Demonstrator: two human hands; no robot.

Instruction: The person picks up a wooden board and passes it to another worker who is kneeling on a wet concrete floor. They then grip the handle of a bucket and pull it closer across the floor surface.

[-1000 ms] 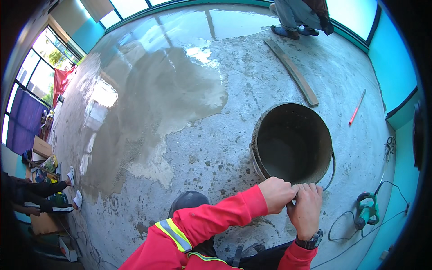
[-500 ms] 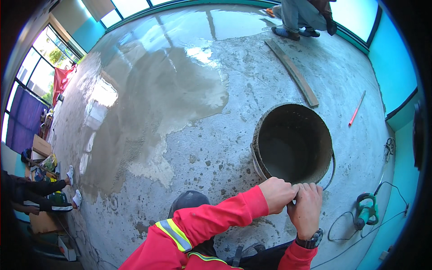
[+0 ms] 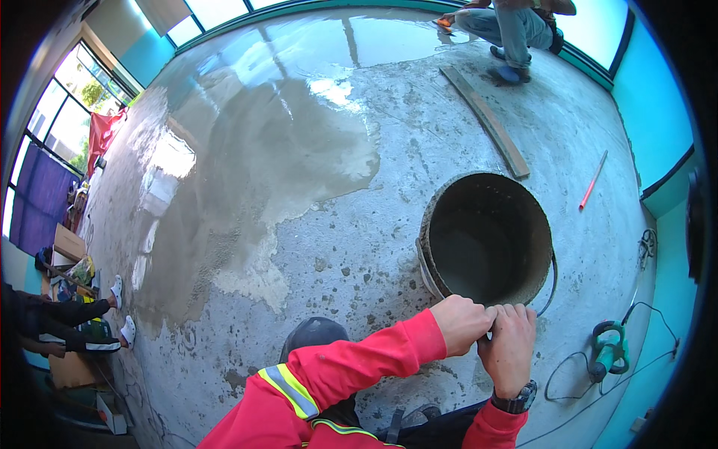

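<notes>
A large round bucket with a mortar-crusted rim stands before me on the rough floor. Grey wet mix lies deep inside it, and its thin handle hangs down the right side. At the near rim my left hand and my right hand meet, both closed over the edge with fingers curled. A small dark gap shows between them; whether anything sits in it is hidden. Red sleeves with a reflective band cover my arms, and a dark watch is on my right wrist.
Wet grey screed spreads across the floor left and far. A long wooden board lies beyond the bucket, with a red-handled rod to its right. A green corded power tool rests at right. One co-worker squats far off; another person's legs show left.
The far co-worker has shifted and turned, and their hand with an orange-handled tool now shows over the wet screed. My hands and the bucket stay put.
</notes>
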